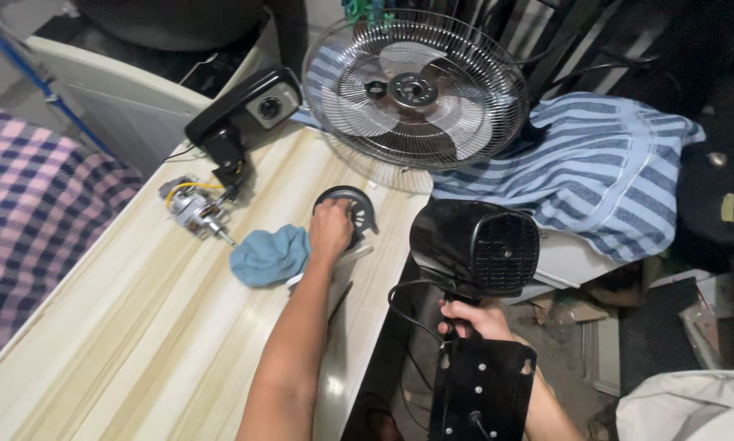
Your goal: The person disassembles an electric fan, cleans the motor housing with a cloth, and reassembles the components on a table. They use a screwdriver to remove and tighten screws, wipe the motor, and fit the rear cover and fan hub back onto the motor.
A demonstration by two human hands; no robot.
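Left hand [331, 226] grips the black ring [352, 207] far on the table [138, 327]; right hand [475, 318] clamps the fan housing [475, 247] stem, near right.

Cloth [269, 255] mid table [122, 327], motor [194, 208] to its left, fan cage [416, 90] at far edge; motor housing [475, 247] off right edge.

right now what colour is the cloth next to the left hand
Plain light blue cloth, crumpled on the pale wood table beside the left hand; seen in the head view.
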